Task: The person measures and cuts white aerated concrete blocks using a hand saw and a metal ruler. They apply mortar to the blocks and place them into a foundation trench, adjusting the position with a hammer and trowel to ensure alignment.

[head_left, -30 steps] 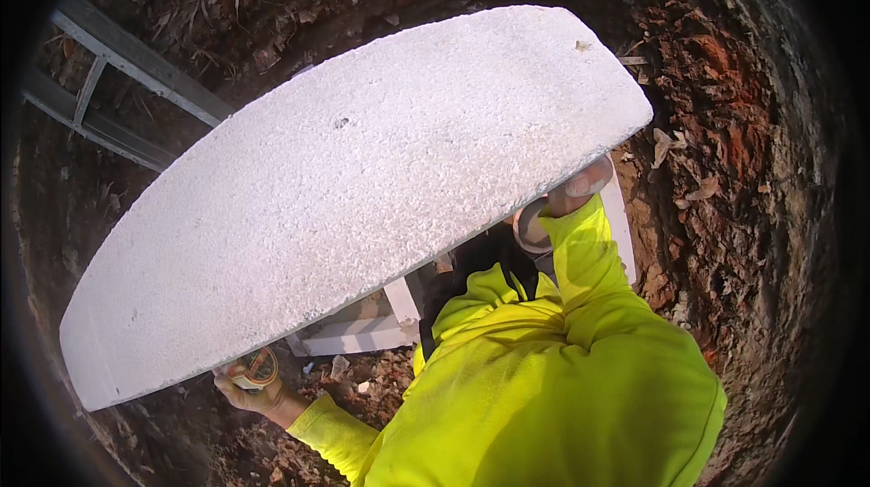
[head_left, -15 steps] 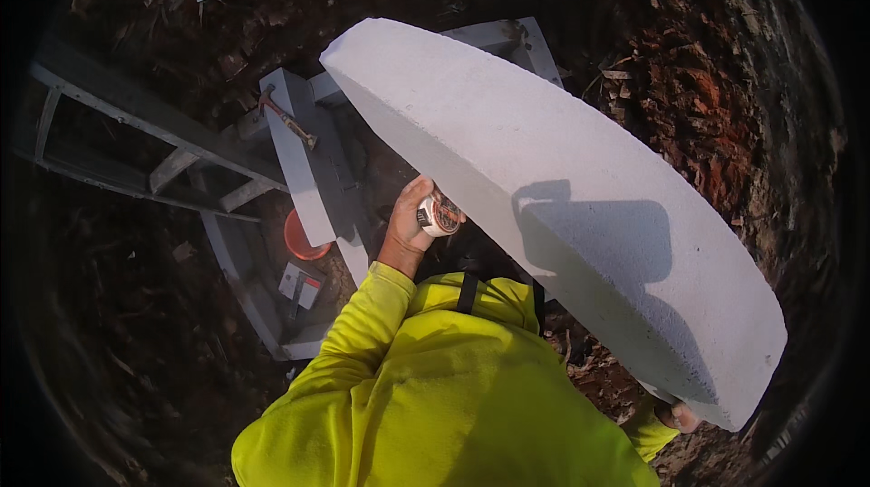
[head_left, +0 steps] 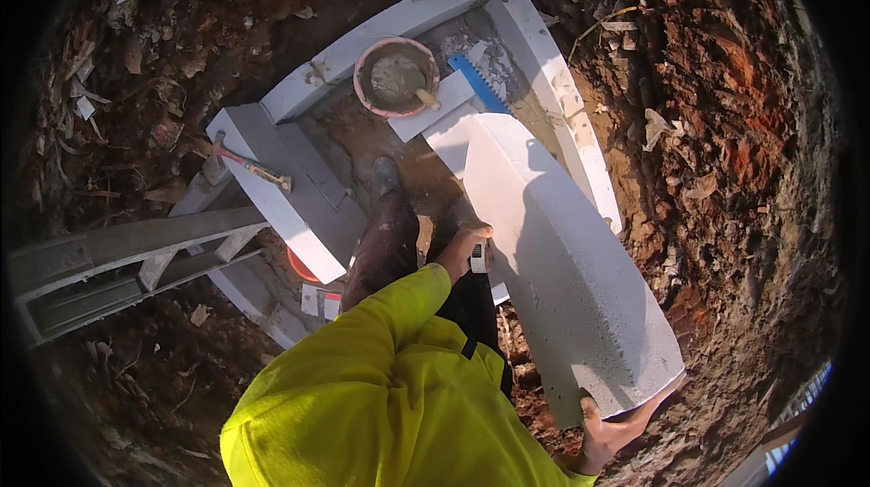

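A long, pale aerated concrete block (head_left: 571,260) stretches in front of me on the right, tilted, its far end over a smaller white block. At its near end my right hand (head_left: 616,433) is closed around the bottom edge, thumb on the side face. Against the block's left side rests my left hand (head_left: 464,250), curled around a small white-cased thing (head_left: 478,258) that looks like a tape measure; most of it is hidden now.
White block walls (head_left: 408,11) frame a muddy pit. Inside are a bucket of grey mortar (head_left: 391,79) and a blue-bladed saw (head_left: 480,82). A hammer (head_left: 254,168) lies on the left block, near a ladder (head_left: 136,251). Rough red soil (head_left: 725,161) surrounds everything.
The concrete block has swung around and dropped away, its far end moving right and down onto the smaller block. My view has shifted, revealing the mortar bucket and saw.
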The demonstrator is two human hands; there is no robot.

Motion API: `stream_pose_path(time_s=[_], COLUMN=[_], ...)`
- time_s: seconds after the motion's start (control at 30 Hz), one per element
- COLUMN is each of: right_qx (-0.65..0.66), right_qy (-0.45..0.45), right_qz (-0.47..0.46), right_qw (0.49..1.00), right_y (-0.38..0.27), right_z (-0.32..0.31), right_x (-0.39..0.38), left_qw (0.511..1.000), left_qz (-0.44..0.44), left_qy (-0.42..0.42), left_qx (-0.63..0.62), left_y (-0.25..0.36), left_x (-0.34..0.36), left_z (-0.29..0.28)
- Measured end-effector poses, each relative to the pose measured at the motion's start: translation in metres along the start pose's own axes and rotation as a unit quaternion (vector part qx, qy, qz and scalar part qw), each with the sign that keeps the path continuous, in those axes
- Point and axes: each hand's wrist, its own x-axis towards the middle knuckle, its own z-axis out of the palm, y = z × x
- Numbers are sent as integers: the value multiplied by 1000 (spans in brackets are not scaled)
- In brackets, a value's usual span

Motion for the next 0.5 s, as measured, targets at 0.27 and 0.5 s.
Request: stream_pose_path(time_s=[0.27, 0.5], right_qx=[34, 39], right_qy=[-131, -229], right_qz=[1, 67], right_qw=[991, 970], right_y=[55, 74], right_z=[123, 265], right_x=[30, 74], left_qw=[978, 844], left_qz=[-59, 143], left_qy=[197, 450], left_qx=[-25, 253], left_y=[-40, -3], left_x=[29, 73], left_z=[-92, -183])
